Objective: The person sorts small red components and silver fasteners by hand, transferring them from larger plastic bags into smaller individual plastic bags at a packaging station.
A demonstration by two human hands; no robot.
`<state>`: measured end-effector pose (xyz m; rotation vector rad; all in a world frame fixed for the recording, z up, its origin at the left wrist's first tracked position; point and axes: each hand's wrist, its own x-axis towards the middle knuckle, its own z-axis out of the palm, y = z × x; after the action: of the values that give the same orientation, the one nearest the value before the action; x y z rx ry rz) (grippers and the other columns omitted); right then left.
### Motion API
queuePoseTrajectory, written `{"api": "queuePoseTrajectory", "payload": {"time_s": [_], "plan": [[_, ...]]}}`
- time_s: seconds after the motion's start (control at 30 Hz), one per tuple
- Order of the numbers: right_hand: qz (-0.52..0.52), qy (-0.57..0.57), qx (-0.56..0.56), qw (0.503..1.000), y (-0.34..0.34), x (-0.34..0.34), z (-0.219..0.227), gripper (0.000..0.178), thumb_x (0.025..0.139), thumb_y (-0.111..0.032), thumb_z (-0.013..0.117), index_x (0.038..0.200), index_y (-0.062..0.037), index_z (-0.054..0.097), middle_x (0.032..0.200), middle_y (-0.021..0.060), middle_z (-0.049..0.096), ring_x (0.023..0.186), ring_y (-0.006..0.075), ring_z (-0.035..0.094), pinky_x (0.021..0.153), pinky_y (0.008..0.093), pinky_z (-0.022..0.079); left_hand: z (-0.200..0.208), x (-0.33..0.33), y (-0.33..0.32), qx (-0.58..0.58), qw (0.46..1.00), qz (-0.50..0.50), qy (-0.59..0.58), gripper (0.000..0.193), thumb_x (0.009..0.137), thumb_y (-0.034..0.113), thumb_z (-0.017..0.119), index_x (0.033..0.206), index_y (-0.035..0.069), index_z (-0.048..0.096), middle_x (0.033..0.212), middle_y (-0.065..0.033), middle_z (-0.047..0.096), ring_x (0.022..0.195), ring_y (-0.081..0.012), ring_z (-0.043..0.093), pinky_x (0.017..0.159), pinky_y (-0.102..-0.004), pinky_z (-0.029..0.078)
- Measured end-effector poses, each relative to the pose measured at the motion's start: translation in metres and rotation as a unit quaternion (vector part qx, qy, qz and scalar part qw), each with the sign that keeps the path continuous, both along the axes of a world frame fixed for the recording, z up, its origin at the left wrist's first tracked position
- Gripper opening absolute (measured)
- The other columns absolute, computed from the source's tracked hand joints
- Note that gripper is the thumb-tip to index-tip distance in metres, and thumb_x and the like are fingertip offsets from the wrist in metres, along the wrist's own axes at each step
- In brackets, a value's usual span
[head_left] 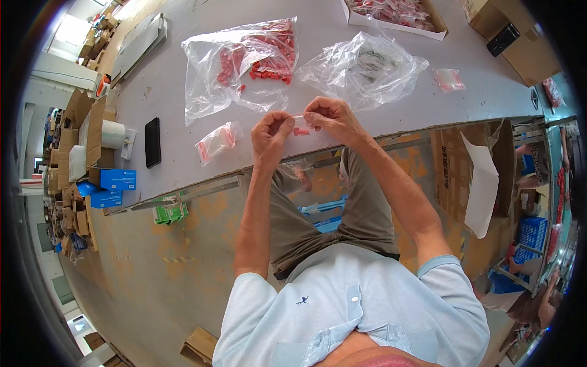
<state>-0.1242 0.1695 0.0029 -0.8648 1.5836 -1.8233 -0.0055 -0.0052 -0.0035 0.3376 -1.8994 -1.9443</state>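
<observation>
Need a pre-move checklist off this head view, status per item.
1. Small clear bag held at both ends: ok, left hand on one side, right hand on the other.
2. Bag mouth open or sealed: cannot tell, too small.
3. Red piece below the hands inside that bag: cannot tell, could be behind the plastic.
4. Large clear bag stocked: ok, many red parts show.
5. Crumpled clear bag, contents identifiable: not ok, only thin dark shapes through plastic.
6. Black phone apart from hands: ok, well to the left.
</observation>
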Motion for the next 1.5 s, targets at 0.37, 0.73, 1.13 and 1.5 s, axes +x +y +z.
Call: {"api": "queuePoseTrajectory", "payload": {"time_s": [0.37,0.73,1.13,1.5], "plan": [[0.007,-0.01,-0.005,1.0,0.001,-0.002,0.0,0.016,0.103,-0.017,0.067,0.102,-0.0011,0.067,0.085,0.0009,0.066,0.077,0.0073,0.06,0.072,0.0246,0.05,0.0,0.001,-0.004,0.047,0.999,-0.026,-0.003,0.008,0.099,0.007,0.071,0.103,0.001,0.07,0.09,-0.001,0.069,0.082,-0.0087,0.063,0.077,-0.0232,0.05],[0.003,-0.025,-0.024,0.999,0.0,-0.002,0.002,0.015,0.101,-0.015,0.069,0.103,-0.0002,0.069,0.083,0.0008,0.067,0.076,0.0064,0.06,0.07,0.0236,0.051,-0.003,-0.002,-0.005,0.057,0.998,-0.011,0.019,0.009,0.096,0.002,0.071,0.105,0.002,0.072,0.09,0.0006,0.07,0.083,-0.0065,0.063,0.078,-0.0219,0.051],[-0.011,-0.011,-0.014,1.0,-0.001,-0.001,-0.002,0.011,0.099,-0.011,0.07,0.103,0.0003,0.07,0.086,0.0013,0.069,0.077,0.0068,0.063,0.07,0.0242,0.053,0.01,-0.002,0.006,0.049,0.998,-0.015,0.02,0.012,0.096,0.003,0.072,0.108,0.001,0.071,0.098,-0.0005,0.07,0.088,-0.0073,0.064,0.081,-0.022,0.052],[0.002,0.014,0.014,1.0,-0.003,0.0,-0.002,0.017,0.099,-0.015,0.072,0.107,-0.0005,0.07,0.089,-0.0005,0.068,0.079,0.0055,0.062,0.073,0.0231,0.053,0.0,-0.005,-0.002,-0.052,0.998,-0.037,-0.001,0.005,0.094,0.003,0.073,0.098,0.0,0.072,0.09,0.0017,0.065,0.082,-0.0063,0.06,0.074,-0.0221,0.049]]}}
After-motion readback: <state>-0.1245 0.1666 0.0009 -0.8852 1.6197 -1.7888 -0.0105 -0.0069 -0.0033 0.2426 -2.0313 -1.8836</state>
